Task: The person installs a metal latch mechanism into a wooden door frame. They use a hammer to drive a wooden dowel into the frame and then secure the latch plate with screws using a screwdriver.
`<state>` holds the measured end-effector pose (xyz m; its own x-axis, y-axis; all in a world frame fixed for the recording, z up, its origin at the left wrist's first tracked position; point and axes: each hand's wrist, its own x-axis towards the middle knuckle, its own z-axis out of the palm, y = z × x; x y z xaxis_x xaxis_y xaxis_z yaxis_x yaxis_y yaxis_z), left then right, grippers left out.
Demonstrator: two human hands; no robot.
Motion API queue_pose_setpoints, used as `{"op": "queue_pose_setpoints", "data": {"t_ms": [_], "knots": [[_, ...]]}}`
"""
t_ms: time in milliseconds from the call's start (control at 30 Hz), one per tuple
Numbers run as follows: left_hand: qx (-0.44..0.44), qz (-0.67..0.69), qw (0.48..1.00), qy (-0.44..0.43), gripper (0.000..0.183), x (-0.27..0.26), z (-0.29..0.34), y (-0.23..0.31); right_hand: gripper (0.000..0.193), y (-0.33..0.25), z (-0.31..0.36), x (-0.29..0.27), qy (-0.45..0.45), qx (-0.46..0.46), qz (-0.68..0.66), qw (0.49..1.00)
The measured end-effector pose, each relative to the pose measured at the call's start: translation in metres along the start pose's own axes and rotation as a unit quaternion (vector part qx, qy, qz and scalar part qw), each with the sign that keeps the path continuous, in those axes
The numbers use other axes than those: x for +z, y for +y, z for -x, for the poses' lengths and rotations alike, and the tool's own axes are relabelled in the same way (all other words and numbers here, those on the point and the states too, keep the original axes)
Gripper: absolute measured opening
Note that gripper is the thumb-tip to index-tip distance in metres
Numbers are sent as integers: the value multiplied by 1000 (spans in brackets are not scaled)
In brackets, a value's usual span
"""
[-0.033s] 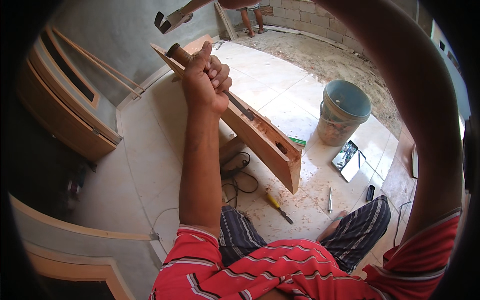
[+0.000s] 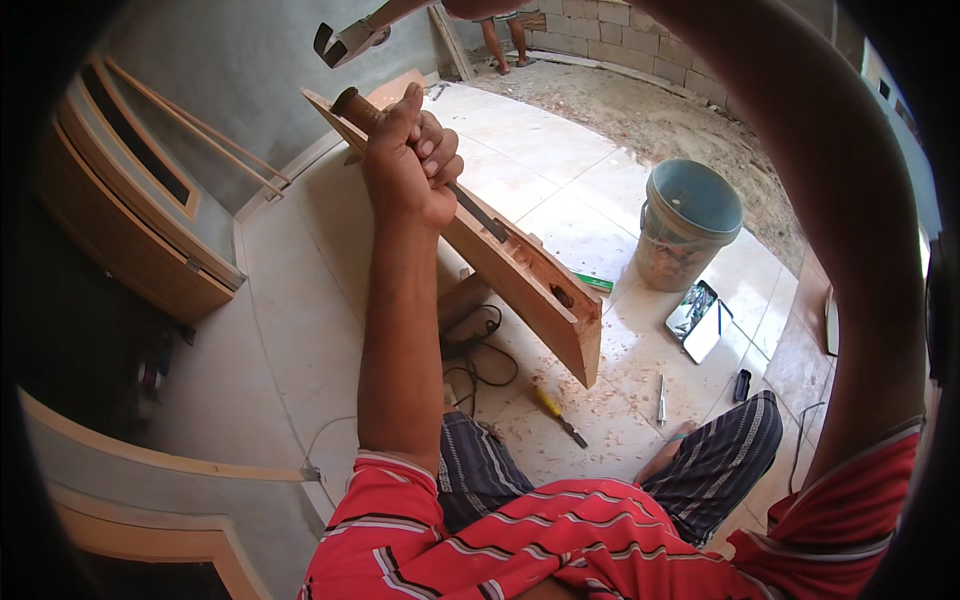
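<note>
My left hand (image 2: 408,160) is wrapped round the wooden handle of a chisel (image 2: 482,217), its thumb lying along the handle. The steel blade slants down into a groove cut in a long wooden beam (image 2: 520,300). A dark, deeper hole shows in the groove near the beam's close end. At the top edge my right hand (image 2: 478,8), mostly cut off by the picture, grips a claw hammer (image 2: 352,42). The hammer's head hangs in the air above and left of the chisel handle's butt, apart from it.
Wood chips litter the tiled floor (image 2: 330,350). A yellow-handled chisel (image 2: 558,413), a thin metal tool (image 2: 661,398), an open case (image 2: 697,320) and a bucket (image 2: 690,225) stand or lie around. A black cable (image 2: 500,372) curls beneath the beam. Another person's legs (image 2: 507,42) show far off.
The hammer's head has shifted very slightly to the right. My left hand, the chisel and the beam look the same.
</note>
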<state>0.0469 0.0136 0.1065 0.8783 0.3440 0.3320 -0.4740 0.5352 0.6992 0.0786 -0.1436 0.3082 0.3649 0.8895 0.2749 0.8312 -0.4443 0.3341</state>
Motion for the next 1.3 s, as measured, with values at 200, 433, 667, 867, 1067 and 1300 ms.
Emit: {"op": "queue_pose_setpoints", "data": {"t_ms": [200, 433, 667, 867, 1067, 1300], "knots": [[18, -50, 999, -3, 46, 13, 11, 1, 32, -2, 33, 1, 2, 94, -35, 995], [34, -95, 995, -10, 45, 24, 14, 2, 25, 43, 49, 30, 49, 33, -105, 993], [31, -125, 992, -4, 45, 26, 15, 3, 20, 33, 63, 22, -1, 122, -412, 903], [32, -129, 991, -3, 44, 31, 17, 2, 25, 8, 35, 26, 209, 119, -342, 908], [29, -112, 993, -1, 42, 24, 16, 1, 25, 14, 30, 15, 48, -54, -166, 983], [10, -105, 994, 25, 42, 24, 13, 0, 33, 1, 14, 17, 78, 45, -137, 987]]}}
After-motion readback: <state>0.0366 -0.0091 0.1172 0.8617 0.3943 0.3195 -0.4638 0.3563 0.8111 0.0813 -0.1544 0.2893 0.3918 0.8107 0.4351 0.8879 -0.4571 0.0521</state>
